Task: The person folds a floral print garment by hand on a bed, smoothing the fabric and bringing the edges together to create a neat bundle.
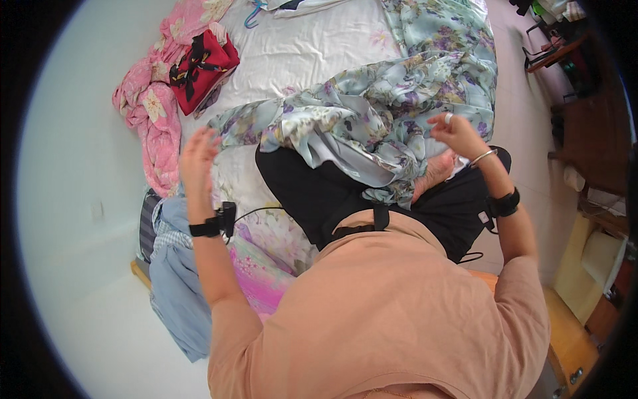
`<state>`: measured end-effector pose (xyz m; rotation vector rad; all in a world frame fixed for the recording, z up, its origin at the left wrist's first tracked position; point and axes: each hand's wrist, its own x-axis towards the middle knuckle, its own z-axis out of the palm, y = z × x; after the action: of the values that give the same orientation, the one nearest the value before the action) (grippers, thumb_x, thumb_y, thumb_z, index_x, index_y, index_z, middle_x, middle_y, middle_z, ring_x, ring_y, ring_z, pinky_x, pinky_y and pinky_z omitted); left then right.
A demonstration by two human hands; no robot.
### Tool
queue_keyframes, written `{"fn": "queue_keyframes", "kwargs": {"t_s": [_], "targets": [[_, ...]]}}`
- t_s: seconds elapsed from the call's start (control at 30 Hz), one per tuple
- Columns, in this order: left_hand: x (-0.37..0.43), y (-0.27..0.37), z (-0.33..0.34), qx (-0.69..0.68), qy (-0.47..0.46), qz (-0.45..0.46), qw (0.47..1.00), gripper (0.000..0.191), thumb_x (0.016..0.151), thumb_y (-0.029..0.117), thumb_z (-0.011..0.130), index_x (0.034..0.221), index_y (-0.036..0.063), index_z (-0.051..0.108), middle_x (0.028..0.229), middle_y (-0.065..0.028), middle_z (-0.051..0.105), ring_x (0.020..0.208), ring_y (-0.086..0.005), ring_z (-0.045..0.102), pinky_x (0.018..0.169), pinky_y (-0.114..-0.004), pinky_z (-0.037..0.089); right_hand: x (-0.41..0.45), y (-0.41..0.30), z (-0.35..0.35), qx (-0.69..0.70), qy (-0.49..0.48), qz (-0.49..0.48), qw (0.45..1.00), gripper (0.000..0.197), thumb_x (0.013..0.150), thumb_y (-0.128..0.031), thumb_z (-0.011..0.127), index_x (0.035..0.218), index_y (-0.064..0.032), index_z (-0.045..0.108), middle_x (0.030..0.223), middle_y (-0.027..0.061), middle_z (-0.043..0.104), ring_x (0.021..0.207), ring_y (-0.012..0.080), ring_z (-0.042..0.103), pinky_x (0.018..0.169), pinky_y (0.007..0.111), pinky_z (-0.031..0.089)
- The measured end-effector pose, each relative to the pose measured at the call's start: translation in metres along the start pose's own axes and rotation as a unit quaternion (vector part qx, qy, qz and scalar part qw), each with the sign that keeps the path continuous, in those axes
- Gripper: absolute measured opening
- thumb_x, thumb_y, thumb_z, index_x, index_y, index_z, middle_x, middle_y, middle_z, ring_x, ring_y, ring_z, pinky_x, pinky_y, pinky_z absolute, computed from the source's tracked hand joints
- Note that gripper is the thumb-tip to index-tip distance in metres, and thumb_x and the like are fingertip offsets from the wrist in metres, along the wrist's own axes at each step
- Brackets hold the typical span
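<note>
A light blue-green garment with purple and yellow flowers [349, 104] lies rumpled across the bed and over my crossed legs in black trousers [309, 184]. Its pale lining shows near my lap. My left hand [199, 149] is raised at the garment's left end, fingers apart and somewhat blurred, with nothing seen in it. On the other side my right hand [451, 130], with a ring and a bangle, is held above the garment near my bare foot [436, 172]. Its fingers are bent, and no cloth shows between them.
A folded red and black cloth [207, 70] lies by a pink flowered blanket [159, 114] along the wall. Blue-grey clothes [179, 279] are heaped at the bed's left edge. A blue hanger [254, 15] lies at the top. Wooden furniture [593, 139] stands at right.
</note>
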<state>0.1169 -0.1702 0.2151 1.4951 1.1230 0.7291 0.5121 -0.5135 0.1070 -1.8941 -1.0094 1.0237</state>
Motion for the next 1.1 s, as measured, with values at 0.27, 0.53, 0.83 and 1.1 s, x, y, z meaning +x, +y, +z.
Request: {"fn": "queue_keyframes", "kwargs": {"t_s": [0.27,0.53,0.83,1.1], "targets": [[-0.047,0.012,0.138,0.261,-0.254,0.201,0.909,0.026,0.079,0.011,0.063,0.105,0.0069,0.062,0.104,-0.0057,0.061,0.086,-0.013,0.056,0.073,-0.024,0.044,0.02,-0.031,0.072,-0.046,0.047,-0.05,0.997,0.043,0.073,-0.018,0.068,0.11,0.0,0.057,0.085,0.0139,0.063,0.079,0.0251,0.061,0.07,0.033,0.047],[-0.058,0.005,0.177,0.299,-0.3,0.317,0.848,0.044,0.074,0.018,0.068,0.111,-0.0013,0.055,0.109,-0.0162,0.057,0.098,-0.0276,0.056,0.083,-0.034,0.044,0.045,-0.057,0.106,-0.023,0.084,-0.174,0.981,0.016,0.075,-0.018,0.064,0.087,-0.0072,0.066,0.07,0.0153,0.061,0.067,0.0321,0.06,0.062,0.038,0.047],[-0.087,-0.012,0.166,0.238,-0.368,0.135,0.889,0.016,0.077,0.009,0.066,0.081,-0.0042,0.058,0.072,-0.0054,0.056,0.064,-0.0119,0.052,0.06,-0.024,0.041,-0.003,-0.053,0.096,0.039,-0.017,-0.222,0.974,0.025,0.079,-0.011,0.062,0.103,-0.009,0.061,0.082,0.0096,0.064,0.075,0.0269,0.063,0.066,0.034,0.049],[-0.076,-0.021,0.151,0.147,-0.397,-0.012,0.906,0.014,0.081,0.011,0.064,0.086,-0.0013,0.061,0.074,-0.0018,0.06,0.067,-0.0087,0.055,0.062,-0.023,0.044,0.0,0.014,0.037,-0.201,0.129,-0.101,0.966,0.047,0.07,-0.006,0.065,0.115,-0.0047,0.049,0.107,0.0168,0.055,0.096,0.0345,0.054,0.079,0.04,0.046]]}}
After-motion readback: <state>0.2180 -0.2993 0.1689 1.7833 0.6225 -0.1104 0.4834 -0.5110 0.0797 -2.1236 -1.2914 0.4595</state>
